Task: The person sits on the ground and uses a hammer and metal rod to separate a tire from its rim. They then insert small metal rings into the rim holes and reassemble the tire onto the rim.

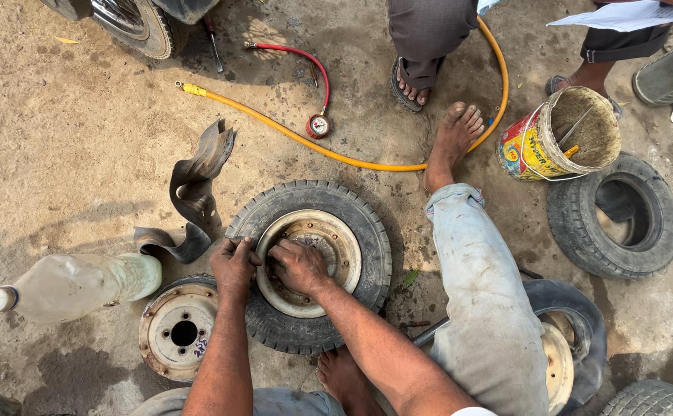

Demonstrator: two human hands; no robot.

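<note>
The small tyre (317,266) lies flat on the ground at centre; left hand (234,267) curls over its near-left bead, right hand (298,266) presses half-closed on the rim (317,262). Seating it well likely needs even, opposed pressure; fingers kept off the pinch.

A round bucket (558,132) with a red, yellow and blue label is seen upper right. A round white gauge dial (319,125) lies on the ground, and a clear plastic bottle (74,286) at left.
</note>
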